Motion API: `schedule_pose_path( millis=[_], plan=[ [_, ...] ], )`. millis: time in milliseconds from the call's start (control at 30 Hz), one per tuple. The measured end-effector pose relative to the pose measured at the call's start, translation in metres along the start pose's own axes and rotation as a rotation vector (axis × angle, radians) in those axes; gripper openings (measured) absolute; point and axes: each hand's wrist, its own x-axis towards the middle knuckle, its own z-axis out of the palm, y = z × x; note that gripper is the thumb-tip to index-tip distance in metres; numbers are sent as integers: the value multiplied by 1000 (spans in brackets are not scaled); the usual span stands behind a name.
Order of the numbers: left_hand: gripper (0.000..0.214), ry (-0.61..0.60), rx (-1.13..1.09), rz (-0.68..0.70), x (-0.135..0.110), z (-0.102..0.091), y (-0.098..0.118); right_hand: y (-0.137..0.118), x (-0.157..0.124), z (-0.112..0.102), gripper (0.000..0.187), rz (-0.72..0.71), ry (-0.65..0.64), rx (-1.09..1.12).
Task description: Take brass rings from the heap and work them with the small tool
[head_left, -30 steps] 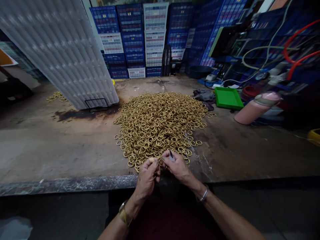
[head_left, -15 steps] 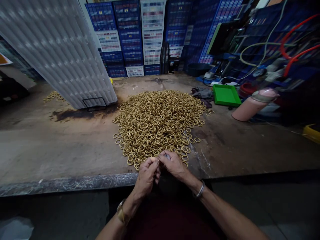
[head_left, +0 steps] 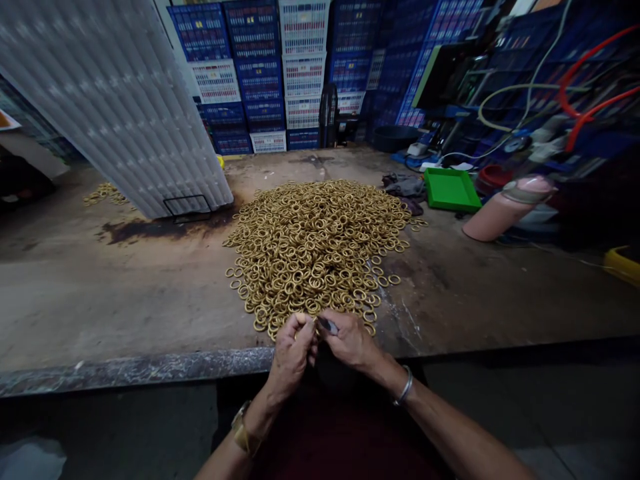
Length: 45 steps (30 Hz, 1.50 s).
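Observation:
A big heap of brass rings point(head_left: 320, 247) lies on the worn worktable point(head_left: 100, 293) in front of me. My left hand point(head_left: 291, 353) is at the heap's near edge, its fingers pinched on one brass ring point(head_left: 303, 331). My right hand point(head_left: 351, 340) is beside it, almost touching, closed on a small dark tool point(head_left: 327, 325) whose tip points toward the left hand. Both hands hover just over the table's front edge.
A white ribbed panel point(head_left: 115, 100) leans over the table's left. A green tray point(head_left: 450, 190), a pink cylinder point(head_left: 505, 210), dark rags point(head_left: 405, 190) and hoses sit at the right. Blue and white crates point(head_left: 300, 73) are stacked behind. A small ring pile point(head_left: 103, 195) lies far left.
Both hands have drawn slightly back toward me from the heap, still together. The dark tool now lies lower and flatter in the right hand.

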Motion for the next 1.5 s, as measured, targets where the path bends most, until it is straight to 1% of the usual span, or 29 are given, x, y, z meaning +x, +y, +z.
schedule_pose_path(
  millis=[100, 267, 400, 500, 567, 633, 700, 767, 833, 900, 1067, 1133, 1200, 1300, 1400, 1500],
  plan=[
    [33, 6, 40, -12, -1, 1, 3, 0, -1, 2, 12, -10, -32, -62],
    [34, 16, 41, 3, -2, 0, 4, -2, 0, 0, 12, -8, -71, -95],
    [31, -12, -13, 1, -4, -2, 0, -9, 1, -2, 14, 20, -118, -159],
    [27, -48, -123, -16, -13, -2, 4, -8, 3, -3, 14, 21, -95, -220],
    [24, -85, -230, -30, -20, -2, 9, 0, 7, -7, 15, 62, -50, -266],
    [23, -120, -334, -82, -25, -3, 16, 12, 10, -15, 15, 135, 34, -311],
    [25, -113, -421, -140, -26, -5, 21, 25, 13, -28, 15, 207, 141, -349],
    [25, -86, -482, -177, -22, -7, 22, 37, 14, -40, 16, 276, 215, -396],
    [25, -64, -508, -201, -16, -8, 20, 47, 14, -49, 17, 329, 225, -453],
    [24, -54, -515, -220, -12, -9, 15, 55, 13, -52, 16, 356, 204, -489],
    [18, -93, -544, -242, -8, -10, 7, 67, 10, -44, 17, 384, 191, -498],
    [21, -97, -562, -258, -9, -11, 7, 69, 10, -42, 18, 385, 202, -484],
    [25, -96, -587, -291, -8, -12, 8, 71, 11, -41, 19, 380, 224, -463],
    [18, -96, -638, -307, -6, -11, 8, 71, 12, -41, 18, 329, 304, -407],
    [15, -76, -663, -317, -3, -9, 5, 62, 12, -39, 16, 181, 371, -295],
    [15, -56, -664, -336, 1, -7, 4, 43, 12, -30, 14, 8, 343, -162]
  ],
)
